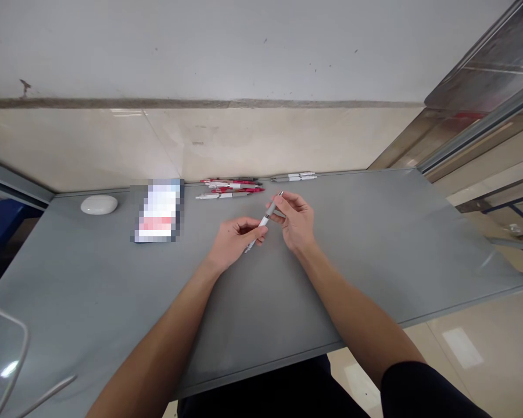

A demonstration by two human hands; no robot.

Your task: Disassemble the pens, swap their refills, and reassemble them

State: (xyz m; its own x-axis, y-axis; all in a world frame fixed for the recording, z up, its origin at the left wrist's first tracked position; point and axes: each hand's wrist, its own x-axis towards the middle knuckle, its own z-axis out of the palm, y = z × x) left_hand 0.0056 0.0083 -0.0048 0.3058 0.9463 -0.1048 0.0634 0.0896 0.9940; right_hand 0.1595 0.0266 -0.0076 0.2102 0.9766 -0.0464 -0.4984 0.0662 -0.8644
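Note:
A white and grey pen (264,221) is held at a slant between my two hands, over the middle of the grey table (375,244). My left hand (239,237) pinches its white lower part. Near the grey upper end, the fingers of my right hand (293,217) are closed on the same pen. Behind my hands, several red and white pens (230,187) lie in a loose pile by the wall. To the right of that pile, a few white and grey pens (294,176) lie together.
At the table's left back sits a white rounded case (99,204). Beside it lies a pixelated phone-like object (157,210). Part of a pale curved frame (24,342) shows at the lower left. A wall (287,139) runs along the table's back edge.

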